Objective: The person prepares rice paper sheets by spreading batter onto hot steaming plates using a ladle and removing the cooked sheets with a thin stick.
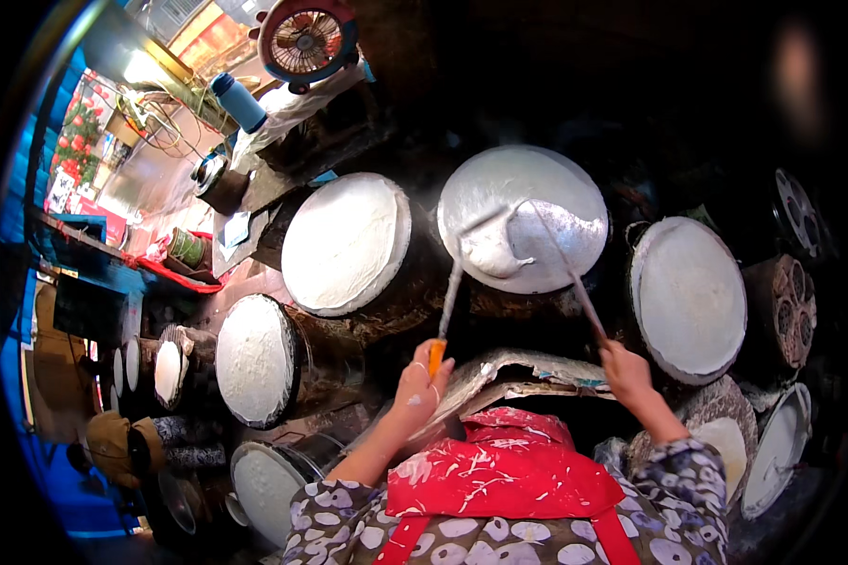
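My left hand (418, 390) grips the orange handle (436, 357) of a long thin metal tool that reaches up to a round metal griddle (562, 169). My right hand (627, 376) holds a dark rod-like tool (588, 307), and its thin far part also reaches over this griddle. White batter (491, 251) lies folded in a soft mass on the griddle's left and middle, with shiny bare metal to its right. Both tool ends touch or hang close to the batter; which, I cannot tell. A batter-smeared red apron (502, 477) covers my front.
Batter-covered round griddles stand left (346, 244), lower left (254, 361) and right (689, 296). A coal briquette (791, 314) sits far right. A small fan (305, 42) and a blue bottle (239, 102) stand upper left. A person in a tan cap (107, 438) is at lower left.
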Available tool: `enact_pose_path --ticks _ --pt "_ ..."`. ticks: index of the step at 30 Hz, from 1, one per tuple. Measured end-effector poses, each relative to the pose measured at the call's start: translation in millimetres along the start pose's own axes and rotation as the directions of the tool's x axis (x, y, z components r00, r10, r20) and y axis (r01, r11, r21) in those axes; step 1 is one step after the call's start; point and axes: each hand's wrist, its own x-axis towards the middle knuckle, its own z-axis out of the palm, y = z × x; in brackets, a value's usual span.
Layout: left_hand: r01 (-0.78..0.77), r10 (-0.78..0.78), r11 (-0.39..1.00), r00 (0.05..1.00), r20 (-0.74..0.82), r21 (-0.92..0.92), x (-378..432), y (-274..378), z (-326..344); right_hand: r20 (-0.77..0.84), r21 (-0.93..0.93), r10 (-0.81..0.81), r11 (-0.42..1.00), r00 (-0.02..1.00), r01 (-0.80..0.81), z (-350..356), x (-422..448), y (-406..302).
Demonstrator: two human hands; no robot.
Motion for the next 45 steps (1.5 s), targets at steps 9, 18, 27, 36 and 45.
enact_pose_path --ticks 9,18,27,36,45 --pt "0.234 -0.188 0.684 0.972 0.143 -0.691 6.1 -10.3 -37.0 -0.05 0.336 0.061 0.941 0.997 -0.04 104.9 56.6 -111.6" --pt "0.304 -0.173 0.575 0.953 0.25 -0.76 -17.7 -17.0 -46.7 -0.09 0.2 -0.021 0.979 0.996 0.039 110.3 24.2 -114.4" --pt "0.35 -0.206 0.541 0.937 0.284 -0.765 -15.9 -10.5 -45.2 -0.138 0.251 0.017 0.968 0.99 0.018 84.5 15.2 -61.5" --pt "0.415 -0.254 0.529 0.91 0.329 -0.741 4.9 10.1 -27.5 -0.148 0.252 -0.005 0.967 0.989 0.042 65.1 40.6 -12.1" --pt "0.47 -0.278 0.49 0.882 0.38 -0.734 14.2 25.7 -13.0 -0.204 0.217 0.074 0.976 0.976 -0.029 47.0 80.9 -1.0"
